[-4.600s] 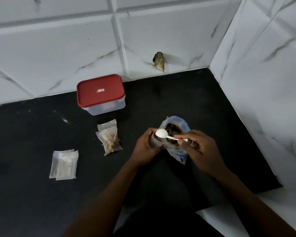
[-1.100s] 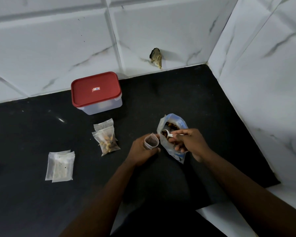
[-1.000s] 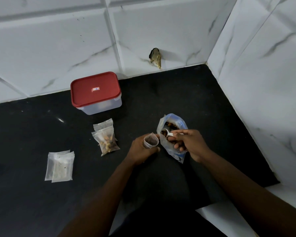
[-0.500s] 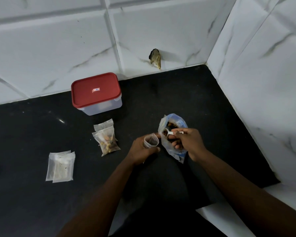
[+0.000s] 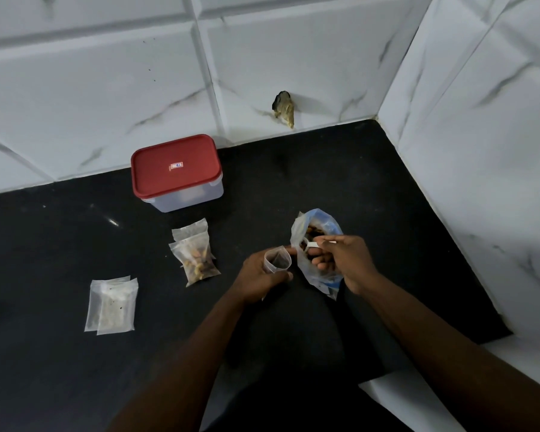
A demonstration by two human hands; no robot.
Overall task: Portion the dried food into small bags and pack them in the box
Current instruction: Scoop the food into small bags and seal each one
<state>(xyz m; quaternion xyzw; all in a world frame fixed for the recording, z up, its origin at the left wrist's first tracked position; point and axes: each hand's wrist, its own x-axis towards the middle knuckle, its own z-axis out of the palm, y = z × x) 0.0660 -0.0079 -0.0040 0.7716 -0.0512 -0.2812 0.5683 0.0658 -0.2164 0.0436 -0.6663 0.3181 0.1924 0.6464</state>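
My left hand [image 5: 259,275] holds a small clear bag [image 5: 277,259] upright with its mouth spread open. Right beside it stands the large bag of dried food [image 5: 320,227], clear with a blue edge. My right hand [image 5: 345,260] grips a white plastic scoop [image 5: 312,244] whose bowl is dipped into the large bag's mouth. Two filled small bags [image 5: 195,254] lie left of my hands. A box with a red lid [image 5: 176,165], closed, stands at the back by the wall.
Flat empty small bags [image 5: 111,304] lie on the black counter [image 5: 60,244] at the left. White marble-pattern tiled walls close the back and right. A dark broken spot [image 5: 283,107] marks the back wall. The counter's front edge steps in at lower right.
The scoop was lifted over the small bag 4.6 s ago; it has since gone down into the large bag. Over the last second both hands have hardly moved.
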